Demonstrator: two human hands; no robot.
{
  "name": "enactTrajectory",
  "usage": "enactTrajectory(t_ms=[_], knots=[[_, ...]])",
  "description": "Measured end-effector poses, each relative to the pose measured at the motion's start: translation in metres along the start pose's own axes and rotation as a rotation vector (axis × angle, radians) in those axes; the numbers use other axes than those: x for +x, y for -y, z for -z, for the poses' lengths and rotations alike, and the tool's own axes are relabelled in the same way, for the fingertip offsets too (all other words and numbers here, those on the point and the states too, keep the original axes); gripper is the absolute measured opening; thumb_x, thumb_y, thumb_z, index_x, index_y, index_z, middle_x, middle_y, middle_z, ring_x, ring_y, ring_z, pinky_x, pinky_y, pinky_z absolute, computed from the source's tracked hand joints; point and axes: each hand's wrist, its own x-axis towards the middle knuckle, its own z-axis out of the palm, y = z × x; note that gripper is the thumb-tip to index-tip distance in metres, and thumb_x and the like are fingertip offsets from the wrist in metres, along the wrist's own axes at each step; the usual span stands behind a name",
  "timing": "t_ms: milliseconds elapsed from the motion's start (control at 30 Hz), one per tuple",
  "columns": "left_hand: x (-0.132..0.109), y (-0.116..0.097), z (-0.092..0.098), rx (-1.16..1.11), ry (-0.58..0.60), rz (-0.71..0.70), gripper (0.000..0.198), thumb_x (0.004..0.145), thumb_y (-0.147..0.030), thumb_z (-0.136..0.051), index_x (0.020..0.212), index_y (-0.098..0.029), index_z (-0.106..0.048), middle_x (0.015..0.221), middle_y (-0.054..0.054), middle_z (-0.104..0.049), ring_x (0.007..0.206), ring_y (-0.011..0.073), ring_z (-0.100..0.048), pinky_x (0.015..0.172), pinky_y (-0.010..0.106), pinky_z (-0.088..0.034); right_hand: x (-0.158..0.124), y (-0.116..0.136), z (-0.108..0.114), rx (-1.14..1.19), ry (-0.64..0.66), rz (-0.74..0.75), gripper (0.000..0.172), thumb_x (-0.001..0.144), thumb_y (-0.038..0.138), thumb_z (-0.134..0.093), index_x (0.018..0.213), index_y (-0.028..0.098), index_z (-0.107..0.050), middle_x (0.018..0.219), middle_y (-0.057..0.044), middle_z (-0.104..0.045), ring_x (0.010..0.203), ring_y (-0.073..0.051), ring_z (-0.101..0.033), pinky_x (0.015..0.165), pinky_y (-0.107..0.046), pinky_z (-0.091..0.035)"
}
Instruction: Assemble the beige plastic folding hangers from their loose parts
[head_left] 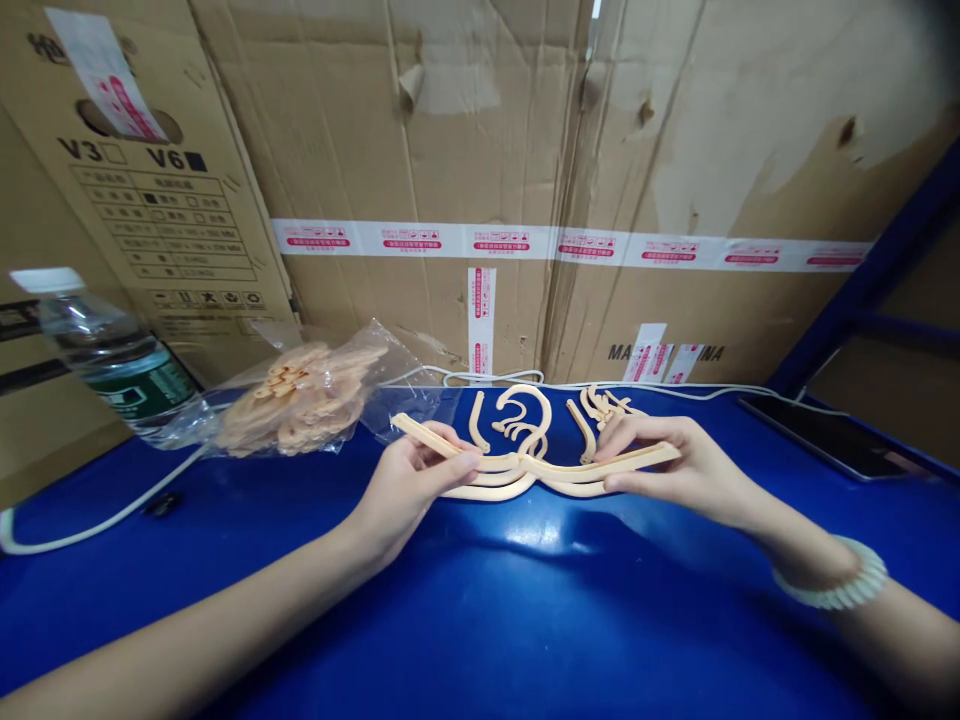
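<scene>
My left hand is closed on a pale curved wooden strip, thumb on top. In the fingers of my right hand is a similar curved wooden strip. Their inner ends come together at the middle; whether they are joined there I cannot tell. Just below them lie more curved wooden pieces, partly hidden by the hands. Behind stand out a hook-shaped wooden piece, a short bent piece and another bent piece. Small scrolled pieces are piled near my right fingers.
A clear plastic bag of wooden pieces lies at left, beside a water bottle. Cardboard walls the back of the blue table. A white cable runs along it. A dark flat device lies at right.
</scene>
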Motion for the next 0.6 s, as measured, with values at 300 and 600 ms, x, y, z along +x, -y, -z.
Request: enactTrajectory(t_ms=[300,600], knots=[[0.025,-0.014,0.031,0.215,0.161,-0.062,0.026,0.064,-0.02,-0.085,0.076,-0.014,-0.063,0.075,0.0,-0.069,0.067,0.0103,-0.062,0.063,0.02,-0.05,0.003,-0.007,0.02,-0.395,0.248,0.107,0.011,0.087,0.028,-0.066,0.082,0.019,-0.07,0.086,-0.005,-0.067,0.079,-0.018,-0.062,0.073,-0.029,-0.046],[0.021,-0.008,0.04,1.008,0.671,-0.608,0.012,0.084,-0.018,-0.069,0.075,-0.016,-0.061,0.076,0.002,-0.063,0.072,0.0145,-0.057,0.066,0.026,-0.044,0.002,-0.016,0.024,-0.482,0.397,-0.07,0.004,0.082,0.016,-0.068,0.078,0.018,-0.066,0.081,-0.003,-0.066,0.074,-0.017,-0.061,0.067,-0.026,-0.045]])
